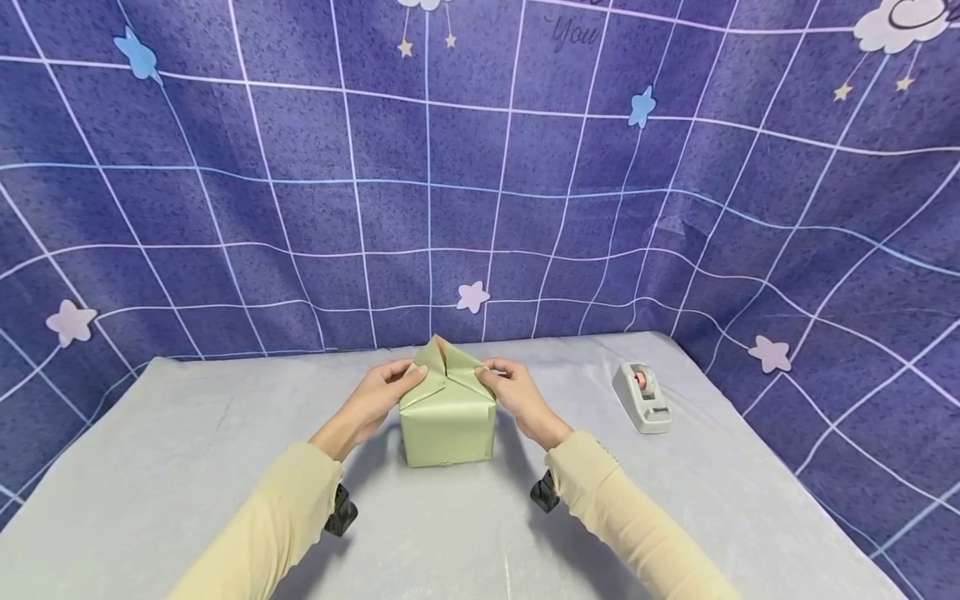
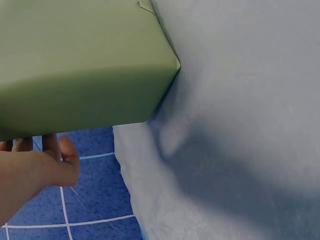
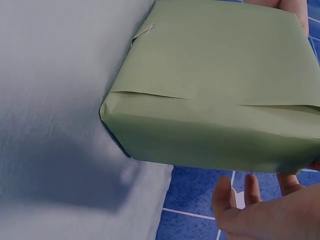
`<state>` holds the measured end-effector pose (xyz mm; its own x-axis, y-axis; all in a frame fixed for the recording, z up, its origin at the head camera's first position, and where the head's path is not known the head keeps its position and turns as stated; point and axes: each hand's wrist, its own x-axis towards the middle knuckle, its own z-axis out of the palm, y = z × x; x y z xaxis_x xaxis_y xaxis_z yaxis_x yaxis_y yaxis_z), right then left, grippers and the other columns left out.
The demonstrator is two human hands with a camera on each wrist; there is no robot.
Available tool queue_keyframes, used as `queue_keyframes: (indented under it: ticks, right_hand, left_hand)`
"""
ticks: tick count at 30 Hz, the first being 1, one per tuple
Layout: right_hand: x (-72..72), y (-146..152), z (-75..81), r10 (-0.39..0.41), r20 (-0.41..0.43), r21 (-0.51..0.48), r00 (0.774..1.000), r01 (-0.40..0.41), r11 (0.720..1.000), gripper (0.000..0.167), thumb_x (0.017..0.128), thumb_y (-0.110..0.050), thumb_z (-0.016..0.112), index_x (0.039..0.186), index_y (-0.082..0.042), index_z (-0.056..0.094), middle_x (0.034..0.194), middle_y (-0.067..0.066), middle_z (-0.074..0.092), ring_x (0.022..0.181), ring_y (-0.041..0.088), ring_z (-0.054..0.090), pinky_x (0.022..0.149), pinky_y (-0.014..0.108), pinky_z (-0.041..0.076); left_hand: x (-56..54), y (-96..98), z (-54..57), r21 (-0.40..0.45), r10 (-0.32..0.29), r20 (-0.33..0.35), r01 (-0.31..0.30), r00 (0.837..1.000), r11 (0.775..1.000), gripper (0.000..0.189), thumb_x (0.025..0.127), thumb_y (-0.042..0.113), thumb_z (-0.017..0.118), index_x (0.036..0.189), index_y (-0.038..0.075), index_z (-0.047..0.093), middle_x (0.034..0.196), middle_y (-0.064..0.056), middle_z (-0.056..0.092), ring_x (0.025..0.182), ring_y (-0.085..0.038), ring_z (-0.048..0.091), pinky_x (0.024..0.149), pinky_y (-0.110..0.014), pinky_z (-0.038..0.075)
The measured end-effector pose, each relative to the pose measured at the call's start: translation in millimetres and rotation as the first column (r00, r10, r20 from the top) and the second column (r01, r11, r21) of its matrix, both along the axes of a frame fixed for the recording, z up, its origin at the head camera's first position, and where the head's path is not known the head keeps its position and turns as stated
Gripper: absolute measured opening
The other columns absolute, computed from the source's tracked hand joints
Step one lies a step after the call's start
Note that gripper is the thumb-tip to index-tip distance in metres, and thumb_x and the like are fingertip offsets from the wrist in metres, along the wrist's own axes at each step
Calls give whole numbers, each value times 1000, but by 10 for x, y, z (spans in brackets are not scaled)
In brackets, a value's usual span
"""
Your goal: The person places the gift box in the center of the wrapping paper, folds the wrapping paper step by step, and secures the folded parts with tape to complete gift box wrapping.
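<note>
A box wrapped in light green paper (image 1: pixel 447 433) stands on the table in the middle of the head view. At its top the wrapping paper (image 1: pixel 438 354) is folded in from both sides and rises to a peak, with a slit at the centre. My left hand (image 1: pixel 378 396) pinches the left top fold, thumb in front. On the right, my right hand (image 1: pixel 521 400) pinches the opposite fold in the same way. Both wrist views show the box (image 2: pixel 90 65) from its sides, with paper creases (image 3: pixel 150 94) along one edge; part of each hand's fingers is hidden behind it.
A grey-white tape dispenser (image 1: pixel 642 400) with a roll of tape stands to the right on the table. The table (image 1: pixel 225 417) is covered with a pale grey cloth. Behind and to the right hangs a blue grid-patterned curtain (image 1: pixel 300 217) with stars and clouds.
</note>
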<state>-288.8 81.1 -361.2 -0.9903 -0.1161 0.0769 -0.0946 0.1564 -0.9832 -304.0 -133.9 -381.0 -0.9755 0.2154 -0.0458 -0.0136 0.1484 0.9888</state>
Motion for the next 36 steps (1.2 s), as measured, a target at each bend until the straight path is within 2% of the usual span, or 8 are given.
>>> queue_keyframes:
  ticks: [3, 6, 8, 11, 14, 22, 29, 36]
  right_hand:
    - [25, -5, 34, -9, -28, 12, 1000, 10, 1000, 22, 87, -10, 56, 95, 9, 62, 71, -5, 58, 65, 4, 51, 65, 20, 42]
    - [-67, 4, -47, -13, -65, 32, 998, 15, 999, 21, 85, -14, 60, 95, 4, 65, 78, -1, 62, 70, 7, 54, 67, 22, 44]
    - [-158, 13, -121, -15, -101, 56, 995, 21, 998, 21, 83, -16, 64, 96, 0, 67, 88, 3, 65, 79, 11, 57, 74, 25, 46]
    - [-172, 9, -82, -14, -191, 97, 982, 33, 995, 22, 81, -19, 67, 97, -3, 68, 106, 9, 62, 98, 21, 54, 90, 35, 42]
    - [-183, -15, -7, -3, -284, 137, 959, 44, 990, 20, 80, -20, 68, 96, -7, 69, 112, 8, 58, 108, 22, 49, 95, 40, 38]
    - [-231, -201, 238, 25, -500, 273, 866, 130, 953, 17, 79, -21, 69, 92, -9, 69, 114, 9, 56, 108, 23, 48, 82, 39, 42]
    - [-239, -343, 307, -20, -544, 290, 839, 210, 934, 10, 79, -17, 68, 83, -8, 70, 112, 10, 57, 109, 28, 45, 92, 40, 35]
    - [-218, -394, 320, -55, -566, 254, 822, 238, 937, 8, 77, -12, 67, 80, -5, 70, 109, 12, 59, 105, 29, 46, 89, 40, 35]
  left_hand:
    - [5, 0, 7, -7, -10, -1, 10, 1000, 1000, 58, 91, 32, 55, 137, 1, 38, 122, -9, 53, 99, -6, 52, 94, -27, 39]
    - [5, 1, 2, -17, -20, -14, 19, 1000, 1000, 58, 90, 32, 56, 136, 0, 38, 119, -7, 54, 99, -7, 52, 95, -29, 39]
    - [5, 4, -12, -28, -17, -16, 16, 1000, 999, 58, 90, 32, 56, 135, 0, 39, 122, -10, 52, 105, -11, 50, 99, -32, 38]
    - [13, 5, -22, -59, -4, -23, 2, 1000, 998, 61, 89, 35, 56, 136, 0, 39, 128, -13, 47, 113, -17, 46, 102, -35, 35]
    - [25, 8, -19, -75, 16, -14, -17, 1000, 997, 61, 89, 37, 57, 135, 1, 40, 128, -13, 47, 114, -20, 45, 100, -35, 36]
    - [35, 11, -19, -104, 27, -31, -30, 999, 994, 59, 87, 41, 58, 131, 4, 46, 119, -9, 52, 104, -16, 49, 93, -30, 40]
    - [28, 9, -20, -101, 18, -73, -25, 997, 995, 48, 88, 36, 59, 122, 3, 54, 96, 2, 54, 88, -10, 50, 80, -24, 43]
    - [31, 17, -19, -98, 24, -87, -33, 996, 995, 44, 87, 35, 59, 118, 3, 56, 91, 4, 53, 85, -9, 50, 78, -24, 43]
